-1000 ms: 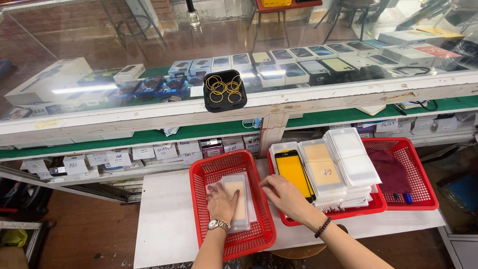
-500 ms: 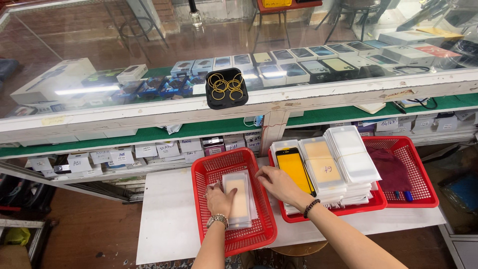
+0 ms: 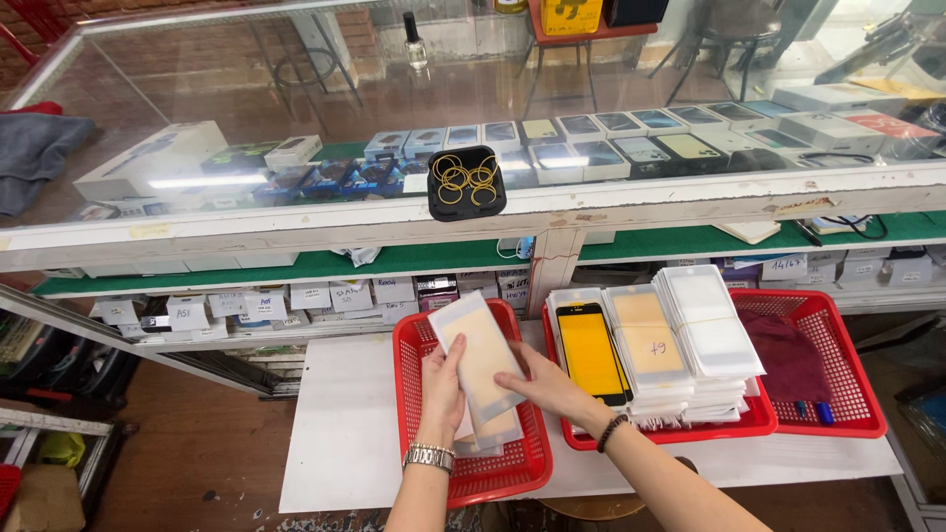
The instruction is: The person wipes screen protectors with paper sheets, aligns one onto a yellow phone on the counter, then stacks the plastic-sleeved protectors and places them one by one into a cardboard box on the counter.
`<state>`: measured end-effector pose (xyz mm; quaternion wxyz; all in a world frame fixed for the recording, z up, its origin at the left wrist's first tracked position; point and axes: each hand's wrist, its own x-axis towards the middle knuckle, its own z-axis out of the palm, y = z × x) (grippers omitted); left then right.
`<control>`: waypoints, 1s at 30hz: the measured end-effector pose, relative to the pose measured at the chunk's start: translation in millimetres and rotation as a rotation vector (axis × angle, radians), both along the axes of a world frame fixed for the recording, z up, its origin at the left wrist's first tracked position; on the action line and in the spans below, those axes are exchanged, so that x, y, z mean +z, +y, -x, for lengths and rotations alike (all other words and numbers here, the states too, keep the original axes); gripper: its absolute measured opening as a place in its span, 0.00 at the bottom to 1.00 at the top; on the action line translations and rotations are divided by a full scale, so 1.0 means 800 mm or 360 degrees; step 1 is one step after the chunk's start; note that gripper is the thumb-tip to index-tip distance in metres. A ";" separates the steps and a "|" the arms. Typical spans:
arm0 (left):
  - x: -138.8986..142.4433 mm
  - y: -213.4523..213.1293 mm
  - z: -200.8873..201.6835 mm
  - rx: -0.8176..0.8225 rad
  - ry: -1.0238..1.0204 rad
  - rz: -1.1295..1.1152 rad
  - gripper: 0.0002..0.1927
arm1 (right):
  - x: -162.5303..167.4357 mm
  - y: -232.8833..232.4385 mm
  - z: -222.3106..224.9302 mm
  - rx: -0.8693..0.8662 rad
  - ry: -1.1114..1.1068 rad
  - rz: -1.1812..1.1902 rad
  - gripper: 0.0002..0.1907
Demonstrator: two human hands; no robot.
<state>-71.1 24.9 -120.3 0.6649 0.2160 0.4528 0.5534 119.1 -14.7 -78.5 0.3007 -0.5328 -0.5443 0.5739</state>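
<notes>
Above the left red basket [image 3: 471, 473], both hands held a clear sleeve with a pale yellow card inside [image 3: 480, 357], tilted so that its top leaned away to the left. Left hand [image 3: 442, 389], with a metal watch [image 3: 430, 457] at the wrist, had its grip clamped on the sleeve's left edge, thumb on the face. Right hand [image 3: 545, 384], with a dark bead bracelet [image 3: 611, 432] at the wrist, pinched the lower right edge, its fingers closed on it. Under the sleeve, more sleeves of the same kind lay stacked in that basket [image 3: 490, 430].

Just beside it to the right stood a middle red basket [image 3: 690, 432], crowded with three tall stacks: one topped by a black-framed yellow panel [image 3: 591, 352], one topped by a pale orange card [image 3: 647, 338], and one of plain white sleeves [image 3: 708, 317]. These stacks rose close by the right forearm. Further right, a third red basket [image 3: 838, 394] touched the middle one and held a dark red cloth [image 3: 788, 355] and small blue things at its floor.

All three baskets sat on a white tabletop [image 3: 345, 433]. Behind it ran a shelf with green lining [image 3: 296, 264] and, lower down, rows of small white labelled boxes [image 3: 266, 303]. Over that stretched a glass display case [image 3: 296, 89] with boxed phones inside [image 3: 591, 133]. A black tray of yellow rubber bands [image 3: 466, 182] rested on the glass near the front edge, and a small dark bottle [image 3: 416, 41] stood further back.
</notes>
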 end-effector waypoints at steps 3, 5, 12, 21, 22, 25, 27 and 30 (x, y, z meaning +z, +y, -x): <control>0.037 0.013 -0.010 -0.0169 -0.0029 -0.0088 0.15 | 0.010 -0.010 -0.006 0.0047 0.0292 0.0312 0.23; 0.057 0.024 -0.020 -0.0294 0.0239 -0.0247 0.15 | 0.020 -0.016 -0.018 0.0054 0.0404 0.0309 0.22; 0.085 -0.006 -0.092 -0.0533 0.0378 -0.0443 0.16 | 0.052 -0.008 -0.083 -0.0161 0.0107 -0.0002 0.19; 0.113 -0.031 -0.124 -0.1177 0.0909 -0.0566 0.17 | 0.022 0.043 -0.181 -0.0664 0.0550 -0.0276 0.12; 0.109 -0.034 -0.122 -0.1235 0.1025 -0.0503 0.18 | 0.018 0.056 -0.189 -0.0855 0.0609 -0.0152 0.12; 0.078 -0.041 -0.091 -0.1234 0.1303 -0.0293 0.18 | 0.010 0.081 -0.206 -0.1161 0.0524 -0.0391 0.11; 0.047 -0.038 -0.059 -0.1066 0.1390 -0.0124 0.18 | -0.002 0.083 -0.198 -0.0932 0.0194 -0.0444 0.12; -0.005 -0.026 -0.005 -0.0626 0.1589 0.0025 0.19 | -0.014 0.078 -0.179 -0.0664 -0.0269 -0.0239 0.15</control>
